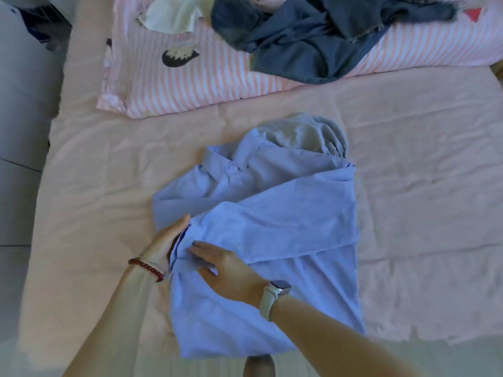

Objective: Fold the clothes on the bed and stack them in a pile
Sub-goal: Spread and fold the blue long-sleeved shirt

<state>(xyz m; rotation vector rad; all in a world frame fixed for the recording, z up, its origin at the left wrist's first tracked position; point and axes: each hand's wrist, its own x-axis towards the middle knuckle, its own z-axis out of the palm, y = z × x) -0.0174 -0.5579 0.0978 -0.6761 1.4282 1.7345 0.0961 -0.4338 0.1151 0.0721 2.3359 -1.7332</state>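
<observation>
Your left hand (167, 242) cups the blue shirt's (272, 227) sleeve cuff (179, 248); your right hand (226, 270) presses flat, fingers straight. Let go early and the folded sleeve springs open.

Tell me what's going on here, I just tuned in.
A person is folding a light blue shirt on the pink bed. The left hand grips the shirt's left edge while the right hand rests flat on the cloth beside it. Dark blue clothes and a white garment lie unfolded on the striped pillow.
</observation>
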